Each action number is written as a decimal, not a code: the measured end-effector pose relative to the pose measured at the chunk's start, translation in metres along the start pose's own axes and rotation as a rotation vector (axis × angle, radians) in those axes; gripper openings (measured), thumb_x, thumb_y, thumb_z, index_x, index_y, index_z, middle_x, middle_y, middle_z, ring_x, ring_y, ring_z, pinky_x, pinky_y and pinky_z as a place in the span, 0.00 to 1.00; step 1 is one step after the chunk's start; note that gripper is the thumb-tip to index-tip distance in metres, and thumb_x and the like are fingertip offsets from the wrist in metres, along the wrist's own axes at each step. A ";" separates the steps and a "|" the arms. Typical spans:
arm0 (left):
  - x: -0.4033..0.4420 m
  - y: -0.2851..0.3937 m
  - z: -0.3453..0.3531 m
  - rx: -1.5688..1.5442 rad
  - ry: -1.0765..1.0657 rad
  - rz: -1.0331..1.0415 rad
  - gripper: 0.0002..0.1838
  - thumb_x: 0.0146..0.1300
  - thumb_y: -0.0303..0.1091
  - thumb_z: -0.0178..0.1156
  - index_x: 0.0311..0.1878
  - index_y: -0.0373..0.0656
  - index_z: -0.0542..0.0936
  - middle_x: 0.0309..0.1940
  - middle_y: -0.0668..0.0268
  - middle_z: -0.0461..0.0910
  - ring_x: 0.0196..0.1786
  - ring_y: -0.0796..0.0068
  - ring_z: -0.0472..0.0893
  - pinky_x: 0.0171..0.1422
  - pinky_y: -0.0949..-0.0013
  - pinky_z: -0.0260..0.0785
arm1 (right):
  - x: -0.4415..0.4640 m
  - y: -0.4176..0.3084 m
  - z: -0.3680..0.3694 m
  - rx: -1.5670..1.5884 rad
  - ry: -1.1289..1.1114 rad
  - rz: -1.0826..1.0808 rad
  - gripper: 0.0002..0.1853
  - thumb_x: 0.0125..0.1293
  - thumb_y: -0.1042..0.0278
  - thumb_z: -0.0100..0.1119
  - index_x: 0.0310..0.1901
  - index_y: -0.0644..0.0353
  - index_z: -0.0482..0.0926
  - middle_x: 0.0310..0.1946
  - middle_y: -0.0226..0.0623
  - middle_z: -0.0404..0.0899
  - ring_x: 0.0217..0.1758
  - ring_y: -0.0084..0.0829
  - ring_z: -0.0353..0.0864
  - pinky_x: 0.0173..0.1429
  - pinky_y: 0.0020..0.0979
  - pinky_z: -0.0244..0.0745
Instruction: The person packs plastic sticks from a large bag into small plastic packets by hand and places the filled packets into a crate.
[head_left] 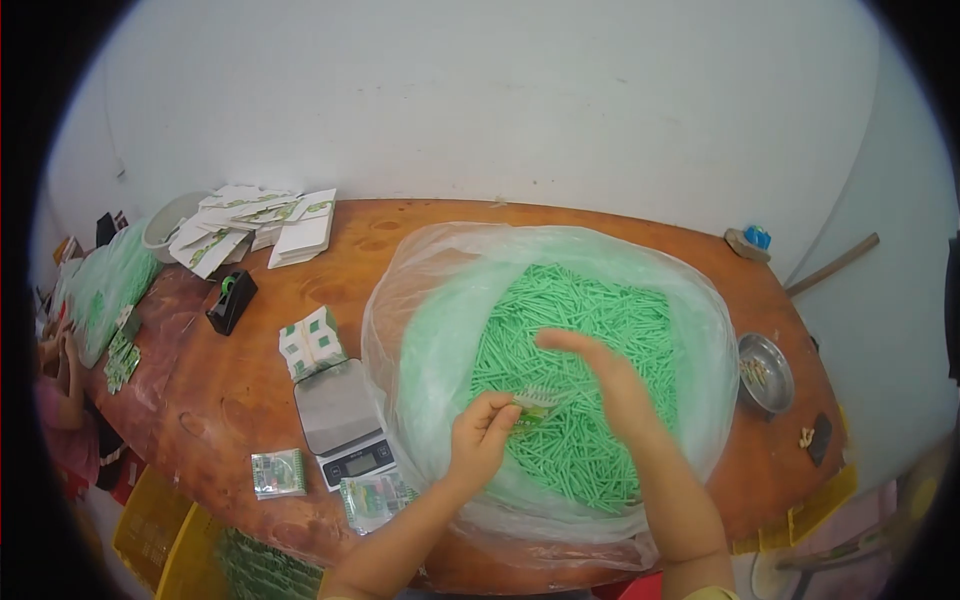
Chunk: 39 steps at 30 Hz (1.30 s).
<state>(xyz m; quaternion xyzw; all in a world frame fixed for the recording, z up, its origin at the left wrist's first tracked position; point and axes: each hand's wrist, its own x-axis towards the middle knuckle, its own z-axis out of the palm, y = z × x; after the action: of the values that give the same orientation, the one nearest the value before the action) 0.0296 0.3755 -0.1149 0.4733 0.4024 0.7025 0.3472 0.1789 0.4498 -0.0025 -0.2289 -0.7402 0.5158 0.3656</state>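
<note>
My left hand [482, 437] pinches a small clear packet [530, 412] with a green label and a row of pale tips along its top. It hangs over a large clear plastic bag [420, 280] filled with thin green plastic sticks [590, 300]. My right hand [605, 375] is above the heap, its fingers stretched to the left and no object visible in them. Left of the bag stands a digital scale [338, 405]. Filled packets lie near it, one packet [278, 473] to its left and another packet [374, 500] at its front edge.
A banded stack of cards [311, 343] sits behind the scale, near a black tape dispenser [231, 302]. White printed cards [305, 230] are piled at the back. A metal bowl [765, 373] stands at right. Yellow crates [165, 530] are below the table; another person [65, 390] is at far left.
</note>
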 end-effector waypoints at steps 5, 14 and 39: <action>-0.001 0.015 -0.004 -0.113 0.025 0.010 0.08 0.66 0.29 0.52 0.43 0.35 0.74 0.35 0.69 0.77 0.37 0.85 0.74 0.41 0.80 0.67 | 0.001 0.025 -0.019 -1.015 0.080 0.043 0.25 0.62 0.55 0.54 0.57 0.62 0.70 0.54 0.45 0.72 0.61 0.37 0.67 0.65 0.35 0.58; -0.001 0.025 -0.019 -0.092 0.023 0.066 0.07 0.65 0.28 0.52 0.43 0.35 0.75 0.34 0.69 0.77 0.36 0.84 0.74 0.40 0.79 0.68 | 0.003 -0.052 0.022 -0.604 0.090 -0.256 0.11 0.54 0.71 0.63 0.40 0.61 0.79 0.41 0.38 0.78 0.40 0.32 0.77 0.44 0.30 0.71; -0.051 0.117 -0.100 0.077 -0.101 0.155 0.17 0.55 0.28 0.59 0.49 0.41 0.73 0.39 0.60 0.78 0.43 0.67 0.79 0.47 0.68 0.71 | 0.007 -0.066 0.124 -1.126 -0.270 -0.963 0.09 0.39 0.73 0.65 0.25 0.58 0.77 0.19 0.32 0.72 0.27 0.37 0.67 0.32 0.37 0.60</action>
<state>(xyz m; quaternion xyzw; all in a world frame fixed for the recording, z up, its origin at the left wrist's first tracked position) -0.0614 0.2568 -0.0533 0.5508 0.3734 0.6864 0.2934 0.0809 0.3570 0.0364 0.0331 -0.9487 -0.1339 0.2845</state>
